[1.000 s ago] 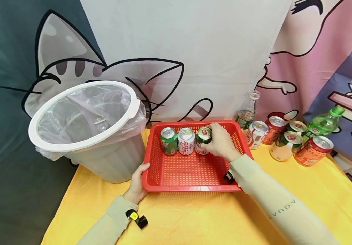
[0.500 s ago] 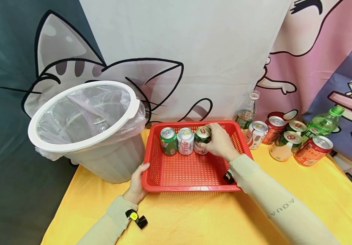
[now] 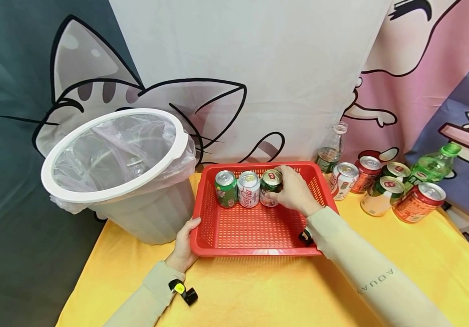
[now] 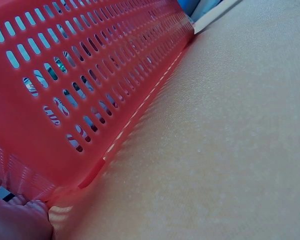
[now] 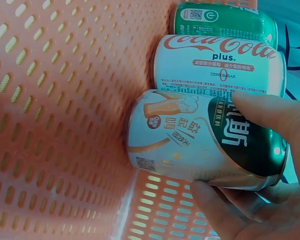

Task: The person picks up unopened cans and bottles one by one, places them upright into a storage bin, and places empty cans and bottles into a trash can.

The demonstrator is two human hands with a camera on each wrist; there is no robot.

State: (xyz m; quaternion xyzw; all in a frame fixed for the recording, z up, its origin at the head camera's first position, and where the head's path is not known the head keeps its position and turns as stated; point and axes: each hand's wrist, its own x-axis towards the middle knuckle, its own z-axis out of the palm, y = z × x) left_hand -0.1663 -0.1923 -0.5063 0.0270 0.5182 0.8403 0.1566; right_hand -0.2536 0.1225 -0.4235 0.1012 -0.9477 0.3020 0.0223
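Note:
A red plastic basket (image 3: 259, 252) with slotted walls sits on the yellow cloth. Inside, three drink cans stand in a row along its back wall: a green can (image 3: 226, 189), a white Coca-Cola can (image 3: 248, 190) and a dark green and white can (image 5: 190, 137). My right hand (image 3: 293, 190) grips the dark green and white can, thumb on one side and fingers on the other, with the can right beside the Coca-Cola one. At the basket's left front corner, my left hand (image 3: 184, 243) holds the rim, thumb over the top; in the left wrist view curled fingers (image 4: 19, 217) show against the basket.
A white-rimmed bin (image 3: 158, 213) lined with a clear bag stands left of the basket. On the right are several cans, among them a red can (image 3: 418, 203), plus a clear bottle (image 3: 330, 147) and a green bottle (image 3: 432, 165). A printed curtain hangs behind.
The dark green and white can shifted slightly left toward the Coca-Cola can in my right hand, then stayed there. My left hand keeps its place on the basket.

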